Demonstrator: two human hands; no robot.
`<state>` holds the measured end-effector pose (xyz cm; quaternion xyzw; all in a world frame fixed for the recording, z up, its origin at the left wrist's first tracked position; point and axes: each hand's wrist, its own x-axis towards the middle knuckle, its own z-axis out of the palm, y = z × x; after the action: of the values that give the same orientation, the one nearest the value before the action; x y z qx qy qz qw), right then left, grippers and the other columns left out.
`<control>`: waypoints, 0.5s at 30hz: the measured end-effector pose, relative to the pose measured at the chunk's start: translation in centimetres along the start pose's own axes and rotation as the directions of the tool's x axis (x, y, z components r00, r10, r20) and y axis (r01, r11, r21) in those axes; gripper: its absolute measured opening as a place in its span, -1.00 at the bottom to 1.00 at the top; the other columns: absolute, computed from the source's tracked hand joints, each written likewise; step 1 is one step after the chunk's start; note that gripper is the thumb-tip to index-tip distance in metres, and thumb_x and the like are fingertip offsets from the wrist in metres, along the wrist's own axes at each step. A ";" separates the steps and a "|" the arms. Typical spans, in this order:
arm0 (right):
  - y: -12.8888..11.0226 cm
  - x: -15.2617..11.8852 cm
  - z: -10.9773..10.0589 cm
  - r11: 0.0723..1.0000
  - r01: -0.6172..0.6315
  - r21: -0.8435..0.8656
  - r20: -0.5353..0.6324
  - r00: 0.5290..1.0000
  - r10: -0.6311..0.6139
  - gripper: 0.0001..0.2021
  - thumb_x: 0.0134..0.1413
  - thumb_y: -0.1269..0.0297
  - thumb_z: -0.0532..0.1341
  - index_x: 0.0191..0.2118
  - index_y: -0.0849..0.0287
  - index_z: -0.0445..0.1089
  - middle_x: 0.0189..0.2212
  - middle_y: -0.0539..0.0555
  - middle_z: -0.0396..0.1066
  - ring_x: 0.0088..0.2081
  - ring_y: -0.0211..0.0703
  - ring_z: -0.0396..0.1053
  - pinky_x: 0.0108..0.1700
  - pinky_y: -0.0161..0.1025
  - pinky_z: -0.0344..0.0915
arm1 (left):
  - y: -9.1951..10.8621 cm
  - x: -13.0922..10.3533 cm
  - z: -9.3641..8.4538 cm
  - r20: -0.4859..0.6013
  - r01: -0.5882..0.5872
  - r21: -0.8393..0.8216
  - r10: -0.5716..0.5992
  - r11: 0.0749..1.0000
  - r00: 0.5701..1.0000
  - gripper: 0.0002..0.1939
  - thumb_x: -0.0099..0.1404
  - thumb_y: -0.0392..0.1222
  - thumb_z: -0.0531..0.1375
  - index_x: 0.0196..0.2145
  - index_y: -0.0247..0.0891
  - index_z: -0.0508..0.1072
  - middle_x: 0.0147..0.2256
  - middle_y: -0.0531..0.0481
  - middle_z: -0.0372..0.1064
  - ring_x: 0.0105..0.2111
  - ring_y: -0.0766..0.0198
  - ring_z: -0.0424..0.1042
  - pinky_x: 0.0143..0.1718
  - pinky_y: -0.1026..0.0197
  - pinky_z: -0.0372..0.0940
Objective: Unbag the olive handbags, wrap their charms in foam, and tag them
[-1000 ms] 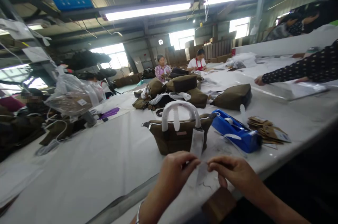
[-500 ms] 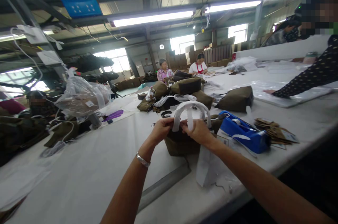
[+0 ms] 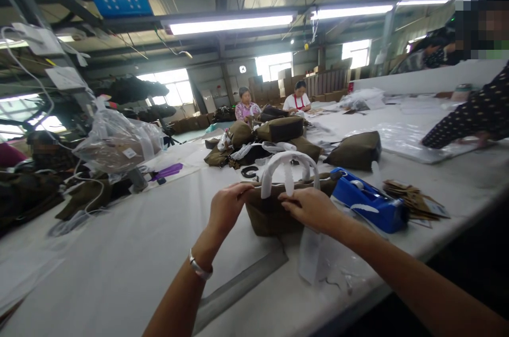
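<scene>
An olive-brown bag stands on the white table in front of me, with white-wrapped handles arching over its top. My left hand pinches the left end of the bag's top edge. Fingers of my right hand are closed at the bag's upper front, just below the right foot of the near handle. A blue tape dispenser sits right of the bag. Clear plastic and white wrapping lie below my right hand.
More olive bags are heaped behind. Brown tags lie at the right. A flat grey strip is in front. A person's dotted sleeve reaches in at right; two people sit farther back.
My left hand has moved left, away from the handle, to the bag's end. My right hand has shifted slightly right and down. The person's dotted arm at right has drawn back to the right.
</scene>
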<state>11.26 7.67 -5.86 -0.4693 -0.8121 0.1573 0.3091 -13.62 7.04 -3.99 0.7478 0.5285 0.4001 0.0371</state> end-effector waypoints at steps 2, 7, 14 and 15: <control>0.2 -1.4 -0.1 0.999 -0.030 0.046 0.024 0.999 0.029 -0.73 0.19 0.22 0.22 -0.05 0.06 0.59 -0.19 0.13 0.64 -0.15 0.11 0.59 -0.10 -0.08 0.42 | -0.1 -1.1 -0.3 -0.075 0.024 0.019 -0.023 1.000 0.997 -0.81 0.37 -0.06 0.24 -0.20 -0.06 0.68 -0.21 -0.03 0.63 -0.36 0.16 0.51 -0.25 0.20 0.31; 0.7 -3.5 0.8 0.939 -0.024 0.344 -0.093 0.994 0.059 -0.74 0.15 0.18 0.26 -0.04 0.04 0.42 -0.29 0.00 0.62 -0.19 -0.01 0.58 -0.05 -0.11 0.43 | 0.3 -2.5 0.4 -0.206 0.120 -0.264 -0.177 0.957 0.962 -0.78 0.31 0.02 0.32 -0.25 -0.15 0.66 -0.25 -0.01 0.60 -0.38 0.26 0.44 -0.39 0.29 0.28; 1.0 -3.9 2.3 0.869 0.008 0.495 -0.183 0.978 0.095 -0.85 0.15 0.17 0.28 -0.16 0.02 0.50 -0.20 0.03 0.61 -0.13 -0.03 0.58 -0.06 -0.15 0.47 | 2.6 -2.0 3.1 -0.206 0.076 -0.635 -0.264 0.769 0.942 -0.75 0.23 -0.01 0.36 -0.32 -0.26 0.61 -0.14 -0.10 0.57 -0.13 0.16 0.51 -0.17 0.24 0.41; 1.0 -3.7 2.3 0.868 0.013 0.496 -0.195 0.976 0.096 -0.84 0.17 0.17 0.27 -0.14 0.02 0.49 -0.19 0.03 0.62 -0.13 -0.03 0.58 -0.06 -0.16 0.47 | 3.0 -1.9 3.4 -0.190 0.054 -0.654 -0.232 0.755 0.954 -0.77 0.24 -0.03 0.36 -0.34 -0.26 0.61 -0.11 -0.11 0.56 -0.09 0.14 0.52 -0.11 0.21 0.42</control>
<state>11.75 5.03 -9.48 -0.4061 -0.6964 0.3153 0.5007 -9.38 5.38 -5.92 0.5879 0.4159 0.6465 0.2517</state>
